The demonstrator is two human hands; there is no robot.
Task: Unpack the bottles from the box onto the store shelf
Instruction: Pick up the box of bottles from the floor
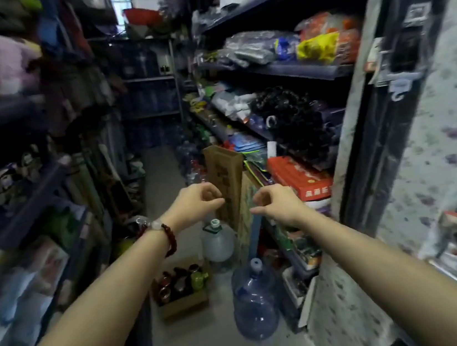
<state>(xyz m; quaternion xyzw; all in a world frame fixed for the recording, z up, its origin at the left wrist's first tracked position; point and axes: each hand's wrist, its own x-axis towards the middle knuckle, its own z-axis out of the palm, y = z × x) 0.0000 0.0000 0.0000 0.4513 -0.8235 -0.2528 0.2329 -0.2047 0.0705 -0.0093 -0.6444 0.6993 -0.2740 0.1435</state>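
An open cardboard box (184, 303) sits on the aisle floor below my arms. Several dark bottles (175, 285) and one green bottle (198, 278) stand in it. My left hand (196, 203) is stretched out in front of me at chest height, well above the box, fingers curled loosely with nothing in them. My right hand (274, 201) hangs beside it, fingers also curled and empty. Both hands hover in front of tall folded cardboard (226, 179) that leans against the right-hand shelf (289, 70).
A narrow aisle runs ahead between packed shelves on both sides. A large blue water jug (254, 303) and a clear jug (217, 241) stand on the floor right of the box. A red carton (299, 176) lies on the right shelf.
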